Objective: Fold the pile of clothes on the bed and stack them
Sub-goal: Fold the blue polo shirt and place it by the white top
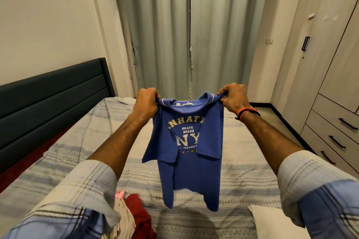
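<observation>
- The person's plaid sleeves (93,190) fill the bottom corners, nearest the camera, with both forearms reaching out over the bed (58,170).
- The bed, under a striped cover, is the largest thing here; every place below is given relative to it. If the shirt is lowered onto a rumpled patch of that cover, the folds will likely come out crooked.
- The blue shirt (186,170) hangs in the air above the middle of the bed, print facing the camera, its hem clear of the cover. Both of its short sleeves are flopped inward over the chest, so laying it down as it is would probably trap them in a lopsided fold.
- The unfolded pile (134,217), red and cream cloth, sits on the near edge of the bed, just below and left of the hanging hem. A careless lowering could drape the shirt over it and tangle the two.
- A white pillow (275,221) lies on the near right corner of the bed, and it narrows the flat room for a stack.
- The left hand (145,103) pinches the shirt's left shoulder, fingers curled tight.
- The right hand (233,99), a red-and-black band at its wrist, grips the other shoulder the same way. Each hold takes only a little cloth, so a shake might pull one corner free.
</observation>
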Demonstrator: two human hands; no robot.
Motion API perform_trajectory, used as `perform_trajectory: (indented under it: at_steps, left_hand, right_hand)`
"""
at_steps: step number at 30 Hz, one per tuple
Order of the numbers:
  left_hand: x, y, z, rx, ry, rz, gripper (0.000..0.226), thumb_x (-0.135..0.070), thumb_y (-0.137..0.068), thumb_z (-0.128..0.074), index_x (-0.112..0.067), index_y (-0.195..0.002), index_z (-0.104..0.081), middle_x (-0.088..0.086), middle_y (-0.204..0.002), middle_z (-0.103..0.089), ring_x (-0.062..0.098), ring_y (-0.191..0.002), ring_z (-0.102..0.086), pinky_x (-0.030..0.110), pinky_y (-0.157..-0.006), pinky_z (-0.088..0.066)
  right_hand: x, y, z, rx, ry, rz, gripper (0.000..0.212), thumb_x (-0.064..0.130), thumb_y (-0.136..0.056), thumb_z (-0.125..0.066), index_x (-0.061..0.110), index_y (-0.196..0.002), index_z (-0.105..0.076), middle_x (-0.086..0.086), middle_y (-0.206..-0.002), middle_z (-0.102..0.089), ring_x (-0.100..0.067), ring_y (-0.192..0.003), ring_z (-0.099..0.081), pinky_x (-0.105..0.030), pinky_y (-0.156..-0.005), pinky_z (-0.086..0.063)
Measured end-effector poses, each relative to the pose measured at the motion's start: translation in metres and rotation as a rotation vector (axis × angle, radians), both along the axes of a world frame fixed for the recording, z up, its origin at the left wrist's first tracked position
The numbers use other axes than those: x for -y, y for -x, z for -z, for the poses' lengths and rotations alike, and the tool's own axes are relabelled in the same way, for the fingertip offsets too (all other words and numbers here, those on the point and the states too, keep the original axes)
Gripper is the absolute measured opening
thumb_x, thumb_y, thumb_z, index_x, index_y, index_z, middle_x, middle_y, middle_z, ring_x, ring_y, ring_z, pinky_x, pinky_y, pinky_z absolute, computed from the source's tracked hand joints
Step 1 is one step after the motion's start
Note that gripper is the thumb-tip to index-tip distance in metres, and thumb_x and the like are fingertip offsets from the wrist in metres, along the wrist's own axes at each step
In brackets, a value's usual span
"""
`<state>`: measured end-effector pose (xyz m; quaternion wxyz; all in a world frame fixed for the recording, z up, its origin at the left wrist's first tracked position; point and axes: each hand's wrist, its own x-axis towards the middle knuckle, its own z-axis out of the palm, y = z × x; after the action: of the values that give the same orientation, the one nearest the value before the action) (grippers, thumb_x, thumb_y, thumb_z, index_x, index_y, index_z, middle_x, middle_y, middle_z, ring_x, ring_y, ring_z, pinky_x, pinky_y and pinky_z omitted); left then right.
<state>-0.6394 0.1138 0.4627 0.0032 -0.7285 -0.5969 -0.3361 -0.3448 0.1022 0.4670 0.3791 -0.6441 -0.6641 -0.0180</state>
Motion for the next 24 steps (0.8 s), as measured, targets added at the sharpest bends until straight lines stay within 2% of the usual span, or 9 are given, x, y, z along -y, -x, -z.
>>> perform_trajectory:
  at_steps: [5,9,13,15,19,21,24]
  left_hand:
    - [0.000,0.005,0.005,-0.060,-0.064,0.003,0.017,0.007,-0.074,-0.071,-0.003,-0.087,-0.070,0.016,-0.089,-0.071,0.033,-0.084,-0.065,0.037,-0.071,-0.055]
    - [0.003,0.003,0.002,-0.092,-0.034,0.005,0.021,0.000,-0.070,-0.080,-0.005,-0.089,-0.073,0.012,-0.089,-0.072,0.031,-0.085,-0.066,0.039,-0.076,-0.058]
    - [0.006,0.002,-0.004,-0.106,0.055,0.002,0.031,-0.019,-0.064,-0.092,-0.007,-0.087,-0.075,0.010,-0.086,-0.073,0.026,-0.080,-0.067,0.036,-0.078,-0.059]
    - [0.006,0.003,-0.005,-0.096,0.068,-0.002,0.034,-0.032,-0.066,-0.090,-0.009,-0.084,-0.073,0.007,-0.081,-0.070,0.023,-0.077,-0.065,0.034,-0.076,-0.058]
    - [0.009,0.002,-0.007,-0.188,-0.012,-0.040,0.034,-0.046,-0.075,-0.081,-0.015,-0.085,-0.071,0.005,-0.078,-0.069,0.024,-0.075,-0.065,0.037,-0.075,-0.058]
    - [0.010,0.001,-0.009,-0.226,-0.056,-0.074,0.031,-0.048,-0.080,-0.074,-0.017,-0.086,-0.071,0.004,-0.076,-0.069,0.025,-0.073,-0.065,0.038,-0.072,-0.058]
    - [0.013,-0.005,-0.012,-0.277,-0.018,-0.107,0.023,-0.034,-0.080,-0.070,-0.013,-0.087,-0.074,0.007,-0.075,-0.069,0.028,-0.070,-0.064,0.037,-0.069,-0.058]
  right_hand:
    - [0.001,-0.002,0.002,0.020,-0.007,0.045,0.021,-0.001,-0.068,-0.081,0.007,-0.087,-0.079,-0.014,-0.084,-0.075,-0.027,-0.078,-0.070,-0.019,-0.069,-0.044]
    - [0.003,-0.002,-0.002,0.024,0.013,0.009,0.026,0.019,-0.063,-0.092,0.007,-0.082,-0.079,-0.012,-0.078,-0.074,-0.024,-0.070,-0.068,-0.027,-0.069,-0.055]
    - [0.006,-0.005,-0.002,-0.011,0.018,0.028,0.034,0.035,-0.065,-0.091,0.007,-0.077,-0.079,-0.012,-0.071,-0.073,-0.023,-0.065,-0.065,-0.028,-0.062,-0.052]
    - [0.005,-0.006,-0.002,-0.046,0.047,0.043,0.038,0.040,-0.065,-0.090,0.006,-0.076,-0.077,-0.012,-0.070,-0.071,-0.025,-0.067,-0.065,-0.031,-0.062,-0.054]
    - [0.005,-0.004,0.000,-0.032,0.108,0.016,0.040,0.043,-0.077,-0.081,0.004,-0.075,-0.070,-0.015,-0.073,-0.069,-0.026,-0.067,-0.061,-0.029,-0.059,-0.044]
    - [0.004,-0.001,0.002,-0.025,0.110,0.025,0.038,0.043,-0.083,-0.075,0.008,-0.075,-0.063,-0.015,-0.075,-0.068,-0.026,-0.069,-0.060,-0.031,-0.060,-0.044]
    - [0.003,0.004,0.003,-0.132,0.149,-0.005,0.034,0.039,-0.085,-0.073,0.010,-0.081,-0.056,-0.014,-0.075,-0.069,-0.028,-0.065,-0.068,-0.037,-0.061,-0.058]
